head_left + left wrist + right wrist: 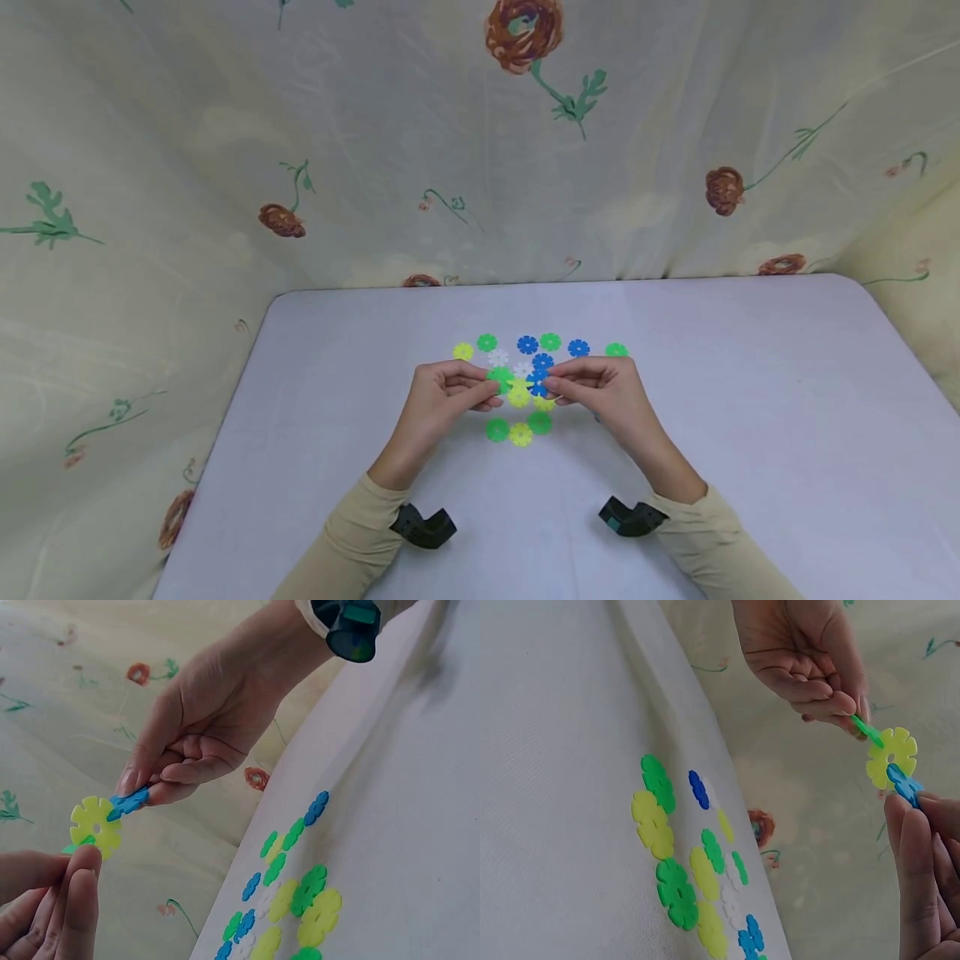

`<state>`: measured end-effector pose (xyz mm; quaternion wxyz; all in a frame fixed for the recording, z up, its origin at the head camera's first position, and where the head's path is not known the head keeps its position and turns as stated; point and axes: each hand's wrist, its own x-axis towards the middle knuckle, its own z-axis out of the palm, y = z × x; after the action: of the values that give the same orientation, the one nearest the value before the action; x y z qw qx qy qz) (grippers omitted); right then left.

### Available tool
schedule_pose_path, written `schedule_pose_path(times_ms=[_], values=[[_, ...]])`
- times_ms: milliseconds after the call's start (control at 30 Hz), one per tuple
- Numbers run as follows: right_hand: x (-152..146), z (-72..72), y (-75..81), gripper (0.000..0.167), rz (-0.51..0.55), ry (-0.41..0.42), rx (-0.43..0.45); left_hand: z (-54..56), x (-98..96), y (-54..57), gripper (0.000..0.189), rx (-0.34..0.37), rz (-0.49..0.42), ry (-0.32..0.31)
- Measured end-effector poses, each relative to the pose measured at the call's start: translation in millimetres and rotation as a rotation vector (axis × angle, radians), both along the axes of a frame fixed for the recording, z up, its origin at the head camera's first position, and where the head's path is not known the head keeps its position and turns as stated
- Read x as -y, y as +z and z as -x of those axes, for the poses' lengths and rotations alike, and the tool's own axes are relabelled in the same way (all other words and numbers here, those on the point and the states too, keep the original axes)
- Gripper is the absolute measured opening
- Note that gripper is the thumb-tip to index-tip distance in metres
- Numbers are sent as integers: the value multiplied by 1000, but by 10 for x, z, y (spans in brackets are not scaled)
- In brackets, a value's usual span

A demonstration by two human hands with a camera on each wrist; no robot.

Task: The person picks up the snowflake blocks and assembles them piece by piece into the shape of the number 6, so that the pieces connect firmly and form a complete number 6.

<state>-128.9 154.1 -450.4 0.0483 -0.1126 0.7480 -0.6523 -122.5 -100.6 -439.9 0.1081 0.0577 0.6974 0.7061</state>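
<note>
My left hand [444, 400] pinches a green slotted flower-shaped disc [868, 731] between thumb and fingertips. Facing it, my right hand [617, 398] pinches a blue slotted disc [130, 800] the same way. Between them a yellow slotted disc [904, 748] is joined at its slots to both, so the three make one short chain. This chain is held up above the table; in the wrist views the yellow disc shows its flat face, with green and blue turned across it. Part of the green disc hides behind my left fingers in the left wrist view.
On the white table [322, 467] loose discs lie below and beyond my hands. A green [497, 430], a yellow [521, 434] and another green disc [539, 423] lie nearest me. Farther back are several blue, green, yellow and white ones. A flowered cloth [375, 125] hangs behind the table.
</note>
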Motion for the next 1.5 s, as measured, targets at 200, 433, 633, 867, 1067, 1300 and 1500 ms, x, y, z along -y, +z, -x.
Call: schedule_pose_path(times_ms=[200, 433, 633, 867, 1067, 1300, 1500], values=[[36, -6, 4, 20, 20, 14, 25, 5, 26, -5, 15, -37, 15, 16], [45, 2, -27, 20, 6, 109, 95, 27, 42, -7, 19, -95, 52, 58], [62, -9, -50, 22, -47, 188, 164, 22, 28, -12, 21, -97, 62, 39], [112, -31, -70, 24, -19, 195, 187, 12, -3, -11, 24, -100, 61, 49], [142, -47, -80, 25, 78, 88, 150, 5, -37, -41, 27, -51, 51, 0], [193, -81, -82, 25, 77, 72, 149, -34, -105, -46, 17, -30, 70, -69], [189, -73, -62, 26, 14, 86, 148, -35, -98, -48, 15, -56, 79, -36]])
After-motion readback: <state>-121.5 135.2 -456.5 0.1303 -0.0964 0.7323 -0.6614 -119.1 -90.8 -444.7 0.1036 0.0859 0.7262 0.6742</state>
